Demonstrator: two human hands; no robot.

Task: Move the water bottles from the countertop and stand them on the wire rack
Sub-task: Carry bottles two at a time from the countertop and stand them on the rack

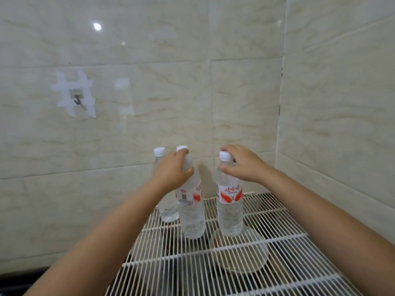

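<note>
Step in hand: 2 bottles were being stood on the wire rack; each base is best settled flat across the wires before release
Left hand: curled round the shoulder of the middle bottle
Right hand: spread wide over the neck of the right bottle, a firm hold not confirmed
Rear bottle: upright at the rack's back-left, untouched
Appearance: clear plastic, white caps, red-and-white labels, water-filled
</note>
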